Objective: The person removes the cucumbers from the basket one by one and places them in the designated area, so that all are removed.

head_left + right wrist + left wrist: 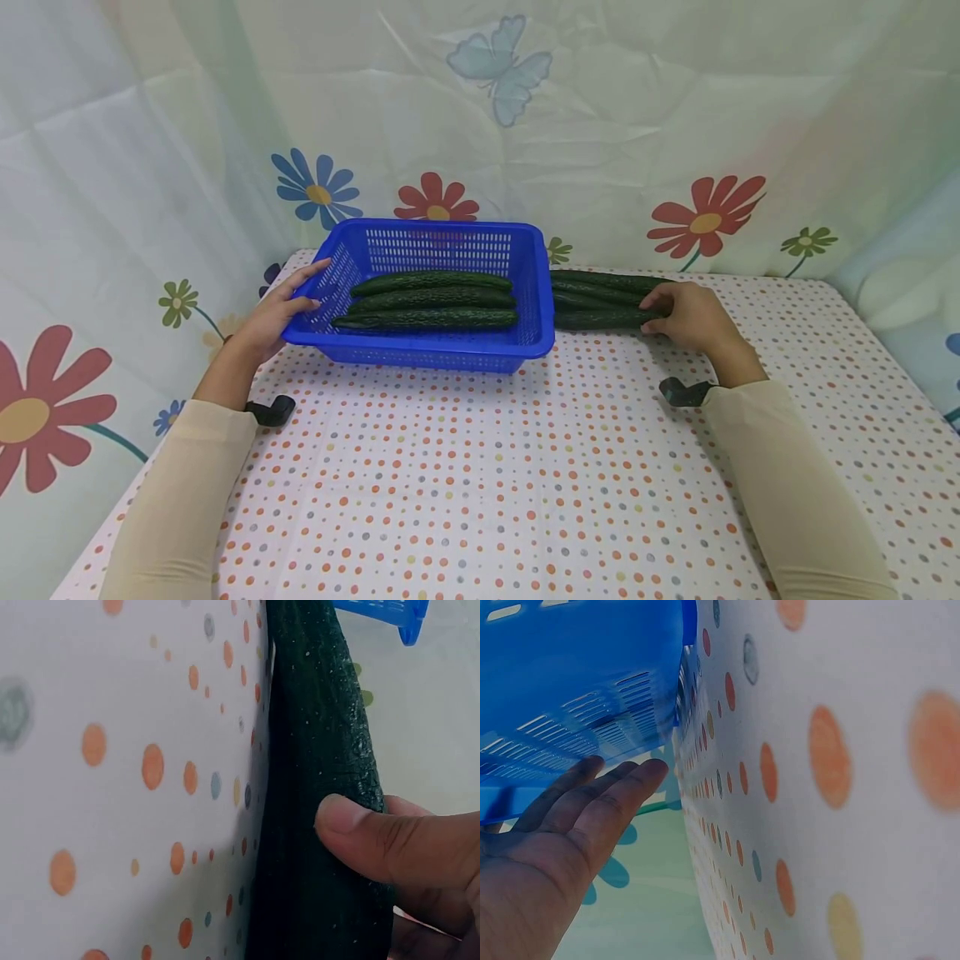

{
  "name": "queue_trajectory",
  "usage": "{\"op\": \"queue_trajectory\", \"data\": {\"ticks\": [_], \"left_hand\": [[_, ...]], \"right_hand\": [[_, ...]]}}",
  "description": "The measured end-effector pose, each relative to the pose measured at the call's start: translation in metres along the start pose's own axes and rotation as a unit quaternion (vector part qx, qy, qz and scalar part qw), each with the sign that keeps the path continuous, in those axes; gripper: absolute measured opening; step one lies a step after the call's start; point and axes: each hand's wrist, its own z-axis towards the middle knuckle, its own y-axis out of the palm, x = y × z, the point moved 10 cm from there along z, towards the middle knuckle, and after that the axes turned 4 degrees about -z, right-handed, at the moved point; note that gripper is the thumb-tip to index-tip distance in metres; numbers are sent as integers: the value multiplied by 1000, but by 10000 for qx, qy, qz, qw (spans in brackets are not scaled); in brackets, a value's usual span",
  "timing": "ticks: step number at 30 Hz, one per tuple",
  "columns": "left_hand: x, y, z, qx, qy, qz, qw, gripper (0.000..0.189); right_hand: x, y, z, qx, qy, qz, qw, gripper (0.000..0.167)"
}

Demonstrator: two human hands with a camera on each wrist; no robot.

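Note:
A blue plastic basket with slotted walls stands on the table, three dark green cucumbers lying side by side in it. My left hand holds its left rim; in the left wrist view the fingers stretch along the outside of the basket wall. Right of the basket, more cucumbers lie together on the table. My right hand grips the right end of the nearest one. In the right wrist view the thumb presses on that cucumber, other fingers partly hidden behind it.
A white tablecloth with coloured dots covers the table. Behind it hangs a pale curtain printed with flowers and a butterfly. Each wrist carries a black mount. The basket's right wall is close against the loose cucumbers' left ends.

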Motion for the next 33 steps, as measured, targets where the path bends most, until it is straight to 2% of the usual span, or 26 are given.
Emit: {"op": "queue_trajectory", "data": {"ticks": [7,15,33], "left_hand": [[0,1,0,37,13,33,10000,64],[1,0,0,29,16,59,10000,64],[1,0,-1,70,8,64,10000,63]], "right_hand": [[-2,0,-2,-119,-3,-20,9999,29],[-6,6,-2,-468,32,-214,9987,29],[-2,14,-2,-648,265,-488,9964,31]]}}
